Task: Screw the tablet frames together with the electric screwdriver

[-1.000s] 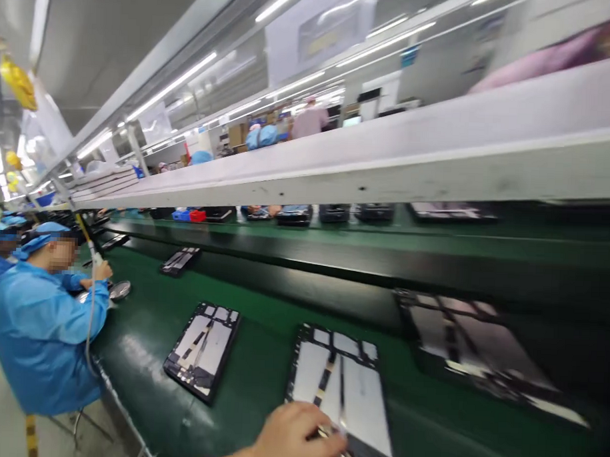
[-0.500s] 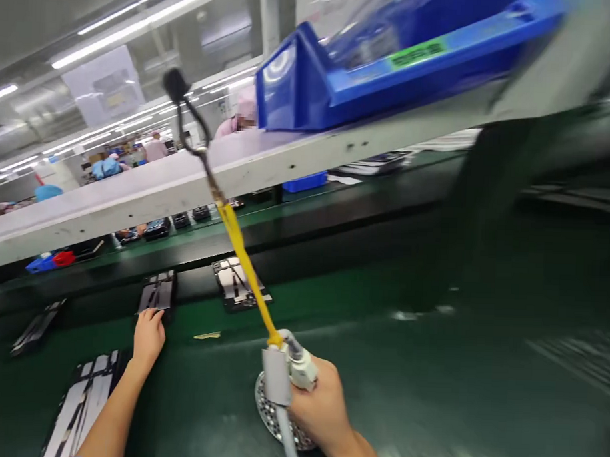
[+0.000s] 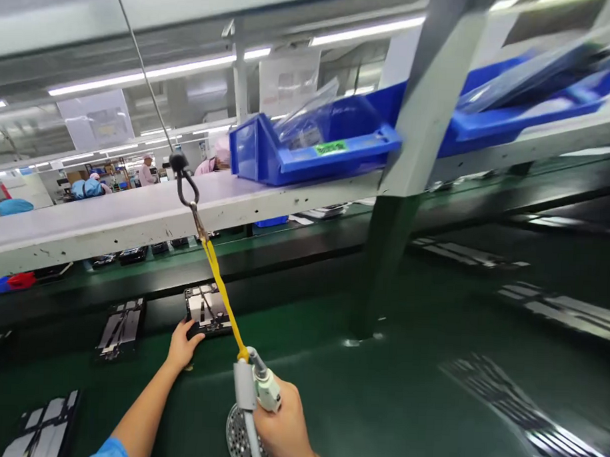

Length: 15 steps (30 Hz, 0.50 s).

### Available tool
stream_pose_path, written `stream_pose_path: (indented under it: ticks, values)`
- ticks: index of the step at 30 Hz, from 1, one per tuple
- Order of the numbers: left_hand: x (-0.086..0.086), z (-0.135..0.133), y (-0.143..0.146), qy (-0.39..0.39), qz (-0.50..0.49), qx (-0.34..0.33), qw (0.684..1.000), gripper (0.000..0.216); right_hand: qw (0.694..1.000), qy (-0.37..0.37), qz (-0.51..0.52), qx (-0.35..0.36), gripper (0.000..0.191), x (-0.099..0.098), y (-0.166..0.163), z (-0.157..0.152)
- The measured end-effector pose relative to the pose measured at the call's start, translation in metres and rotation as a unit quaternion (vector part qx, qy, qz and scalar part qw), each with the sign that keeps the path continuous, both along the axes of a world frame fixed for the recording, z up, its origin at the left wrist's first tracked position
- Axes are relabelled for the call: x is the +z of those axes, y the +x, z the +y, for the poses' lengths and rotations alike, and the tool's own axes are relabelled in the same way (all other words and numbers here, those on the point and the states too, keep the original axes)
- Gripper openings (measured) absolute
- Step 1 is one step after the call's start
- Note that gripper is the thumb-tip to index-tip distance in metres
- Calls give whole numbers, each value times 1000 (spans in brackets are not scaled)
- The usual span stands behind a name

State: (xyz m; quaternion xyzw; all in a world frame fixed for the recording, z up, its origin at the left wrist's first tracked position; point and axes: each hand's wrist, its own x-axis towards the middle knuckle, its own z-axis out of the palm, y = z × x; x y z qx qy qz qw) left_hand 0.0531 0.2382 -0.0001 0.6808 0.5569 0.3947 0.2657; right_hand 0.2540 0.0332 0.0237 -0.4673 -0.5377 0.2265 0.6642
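My right hand is wrapped around a grey and white power screwdriver that hangs from a yellow strap and a black hook overhead. Its lower end sits over a round perforated metal dish on the green bench. My left hand reaches forward and grips the near edge of an open tablet chassis lying on the dark conveyor strip. The fingers curl over its corner.
More open chassis lie on the belt: one to the left, one at the bottom left, blurred ones at right. A blue bin sits on the grey shelf above. A grey post stands mid-bench. Other workers sit far back.
The view swung right. My left hand moved from the left-hand chassis to the one under the strap and took hold of its edge. My right hand kept its grip on the screwdriver.
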Motion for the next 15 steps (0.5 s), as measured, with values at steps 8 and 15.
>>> stream_pose_path:
  ticks: [8, 15]
  values:
    - [23, -7, 9, -150, -308, 116, 932, 22, 999, -24, 28, 15, 20, -6, 2, 5]
    - [47, -97, -71, -186, -396, 185, 880, 24, 998, -44, 55, -3, 33, -5, 10, 5]
